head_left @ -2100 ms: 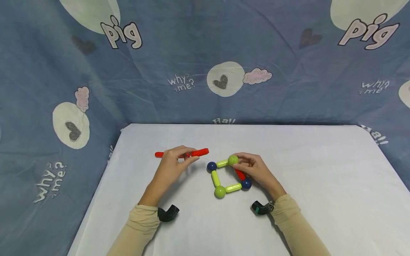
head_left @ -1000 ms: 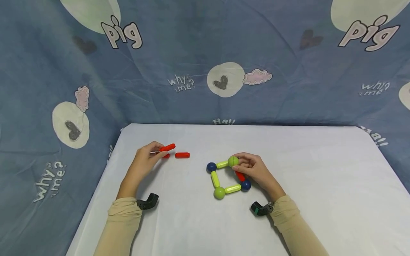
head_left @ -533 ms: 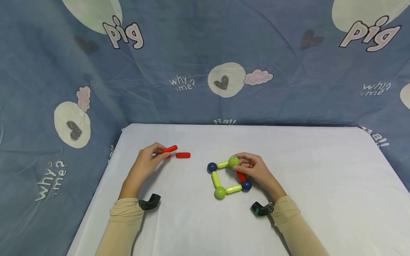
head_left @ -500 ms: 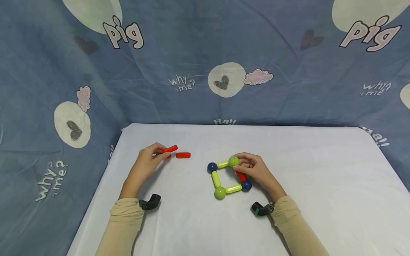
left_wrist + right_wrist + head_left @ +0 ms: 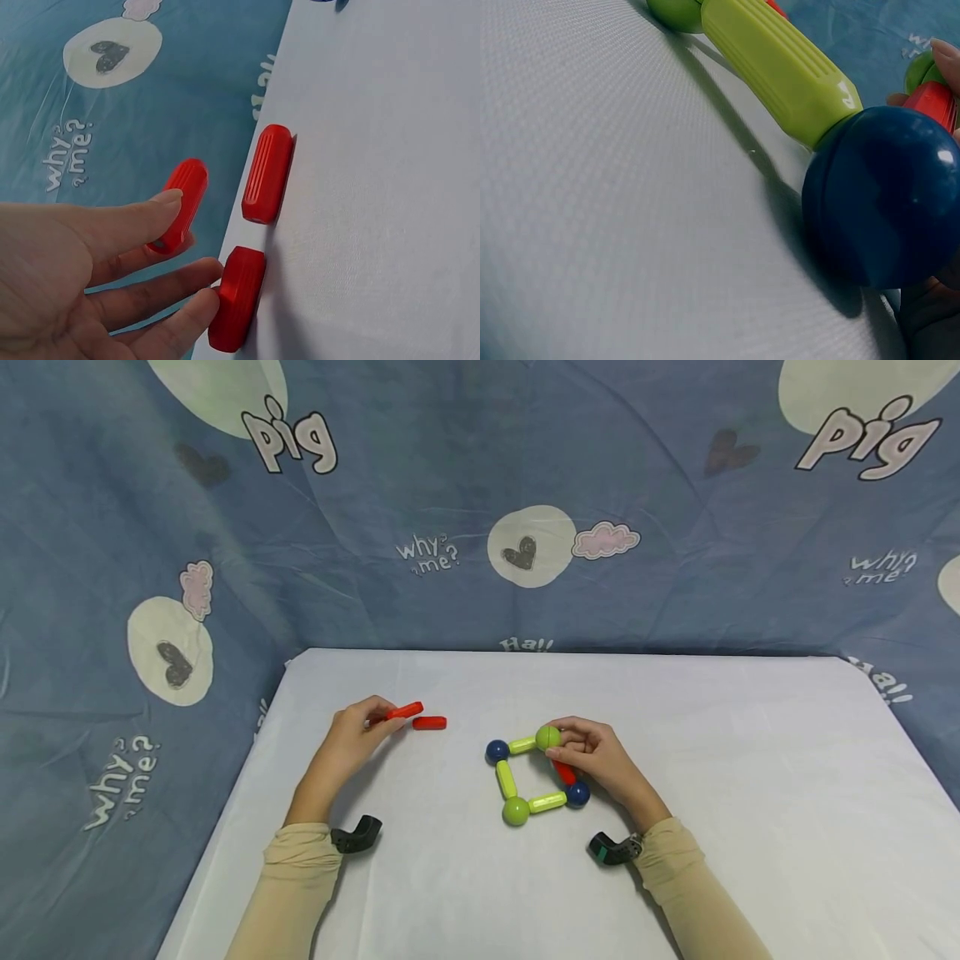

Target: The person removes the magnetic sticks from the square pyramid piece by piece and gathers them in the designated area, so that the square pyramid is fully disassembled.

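At the left of the white table my left hand (image 5: 356,735) pinches a red rod (image 5: 187,196) between thumb and fingers, raised off the surface. A second red rod (image 5: 430,723) lies just to its right. In the left wrist view a third red rod (image 5: 238,300) lies against the outer fingertips; the hand hides it in the head view. My right hand (image 5: 596,753) grips the red side rod (image 5: 564,772) of a four-sided frame, beside its far green ball (image 5: 548,737). Yellow-green rods (image 5: 547,802) form the other sides. Blue balls (image 5: 577,794) and a near green ball (image 5: 516,812) join the remaining corners.
The white tabletop (image 5: 750,760) extends widely on the right and in front. A blue printed cloth (image 5: 420,460) hangs behind the table and down its left side. Black wrist-worn devices (image 5: 357,835) sit at both cuffs.
My left hand has carried the red rod leftward from near the frame to the loose red rods, then drifted slightly right. The right hand and the frame have stayed in place.
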The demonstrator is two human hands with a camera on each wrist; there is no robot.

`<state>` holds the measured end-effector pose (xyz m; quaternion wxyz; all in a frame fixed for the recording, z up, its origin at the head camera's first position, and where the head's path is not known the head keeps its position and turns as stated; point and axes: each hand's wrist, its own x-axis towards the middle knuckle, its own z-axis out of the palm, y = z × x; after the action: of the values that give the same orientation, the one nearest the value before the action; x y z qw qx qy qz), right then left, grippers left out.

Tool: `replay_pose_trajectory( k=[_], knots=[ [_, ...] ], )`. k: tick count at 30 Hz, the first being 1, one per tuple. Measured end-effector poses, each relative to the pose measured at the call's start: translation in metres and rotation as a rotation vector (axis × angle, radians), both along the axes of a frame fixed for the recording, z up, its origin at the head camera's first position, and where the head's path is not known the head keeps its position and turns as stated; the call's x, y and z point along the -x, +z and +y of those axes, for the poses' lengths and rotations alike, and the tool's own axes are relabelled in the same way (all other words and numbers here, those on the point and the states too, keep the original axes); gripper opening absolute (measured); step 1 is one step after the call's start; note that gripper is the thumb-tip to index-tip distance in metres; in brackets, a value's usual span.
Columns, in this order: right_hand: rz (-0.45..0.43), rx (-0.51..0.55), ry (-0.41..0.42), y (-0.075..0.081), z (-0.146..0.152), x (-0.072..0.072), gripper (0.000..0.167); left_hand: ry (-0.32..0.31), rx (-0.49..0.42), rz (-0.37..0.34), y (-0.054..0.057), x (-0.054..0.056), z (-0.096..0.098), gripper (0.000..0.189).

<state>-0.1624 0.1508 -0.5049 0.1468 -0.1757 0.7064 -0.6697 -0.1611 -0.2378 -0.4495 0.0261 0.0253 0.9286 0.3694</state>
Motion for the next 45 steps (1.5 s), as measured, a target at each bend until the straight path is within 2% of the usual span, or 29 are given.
replay_pose_trajectory(
  k=[8, 12, 16, 19, 24, 27, 33, 39, 45],
  knots=[
    [0.000, -0.010, -0.002, 0.000, -0.001, 0.001, 0.042, 0.003, -0.025, -0.024, 0.000, 0.000, 0.000, 0.022],
    [0.003, -0.011, -0.002, 0.000, -0.001, 0.001, 0.042, 0.015, -0.050, -0.007, 0.004, 0.000, -0.007, 0.026],
    [0.005, -0.010, -0.003, 0.000, -0.001, 0.001, 0.042, 0.066, -0.064, 0.034, 0.012, -0.003, -0.023, 0.030],
    [0.001, -0.009, -0.007, -0.001, -0.001, 0.001, 0.042, 0.112, -0.032, 0.083, 0.016, -0.005, -0.039, 0.033],
    [0.004, -0.010, -0.013, -0.004, 0.001, 0.000, 0.041, 0.138, 0.027, 0.136, 0.014, -0.006, -0.064, 0.033],
    [0.011, -0.007, -0.007, -0.006, 0.000, 0.000, 0.041, 0.130, 0.043, 0.103, 0.011, -0.007, -0.077, 0.033],
    [0.022, 0.001, -0.004, -0.004, -0.001, 0.000, 0.041, 0.106, 0.081, -0.014, 0.006, -0.005, -0.095, 0.038],
    [0.017, -0.007, -0.004, 0.000, -0.001, -0.001, 0.042, 0.095, 0.116, -0.076, -0.001, -0.003, -0.097, 0.040],
    [0.022, -0.015, -0.010, -0.001, -0.002, -0.001, 0.041, 0.089, 0.103, -0.078, -0.006, -0.002, -0.092, 0.038]
  ],
)
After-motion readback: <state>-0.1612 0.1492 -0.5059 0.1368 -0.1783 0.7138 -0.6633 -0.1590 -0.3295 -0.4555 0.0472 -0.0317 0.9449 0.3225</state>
